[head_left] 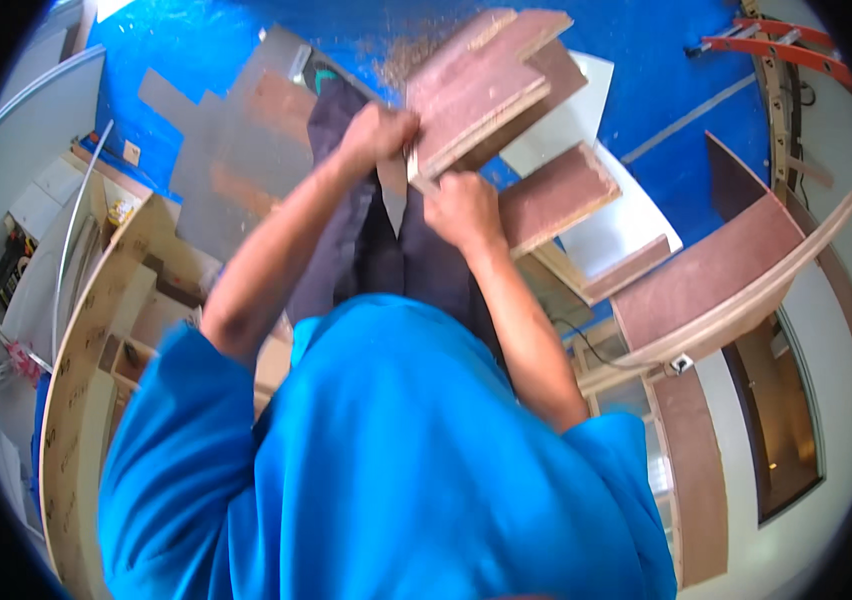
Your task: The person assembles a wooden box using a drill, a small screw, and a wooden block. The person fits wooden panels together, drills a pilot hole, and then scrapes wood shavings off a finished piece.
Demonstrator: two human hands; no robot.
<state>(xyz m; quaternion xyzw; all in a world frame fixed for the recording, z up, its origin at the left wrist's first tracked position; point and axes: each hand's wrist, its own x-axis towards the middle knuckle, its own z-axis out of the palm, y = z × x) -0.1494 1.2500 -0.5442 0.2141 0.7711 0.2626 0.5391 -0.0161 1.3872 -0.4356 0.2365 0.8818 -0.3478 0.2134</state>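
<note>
In front of my legs is a reddish-brown plywood piece (pixel 481 95), built of layered boards with pale, rough edges, tilted up to the right. My left hand (pixel 384 135) is closed round its left end. Below it, my right hand (pixel 463 210) is closed at the lower near corner; the fingertips of both hands are hidden. Right beside my right hand is another reddish-brown plywood piece (pixel 561 195), apparently lower down. White panels (pixel 631 195) lie under and behind these pieces.
Blue sheeting (pixel 661 90) covers the floor, with sawdust (pixel 411 60) on it. Grey stained boards (pixel 246 150) lie left of my legs. A curved plywood frame (pixel 96 330) stands at left, a brown-faced curved piece (pixel 706 275) at right. An orange ladder (pixel 781 42) is far right.
</note>
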